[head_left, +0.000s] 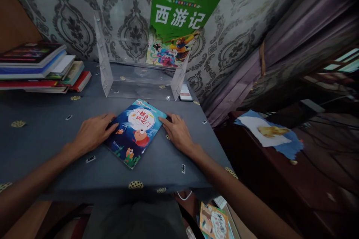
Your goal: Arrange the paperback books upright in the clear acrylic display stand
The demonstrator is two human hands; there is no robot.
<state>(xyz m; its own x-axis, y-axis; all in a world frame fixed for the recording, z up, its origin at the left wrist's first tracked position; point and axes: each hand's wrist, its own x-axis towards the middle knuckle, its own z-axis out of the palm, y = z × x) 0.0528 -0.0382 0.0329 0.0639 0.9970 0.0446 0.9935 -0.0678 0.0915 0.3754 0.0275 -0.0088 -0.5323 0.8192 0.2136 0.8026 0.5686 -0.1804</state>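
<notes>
A thin blue children's book [137, 130] with cartoon fish on its cover lies at an angle on the grey cloth-covered table. My left hand [95, 130] grips its left edge, thumb on the cover and fingers along the far side. At the upper right corner, my right hand [178, 130] pinches the edge between thumb and fingers. Behind the book stands a clear plastic rack [140, 87]. A green book [179, 18] with large white characters leans upright at the rack's right side, in front of another blue-topped book.
Several books are stacked [36, 63] at the table's back left. A phone-like object [185, 93] lies beside the rack. To the right, a dark red surface [260, 179] holds a blue cloth [291, 145]. More books [214, 220] sit below the table's front edge.
</notes>
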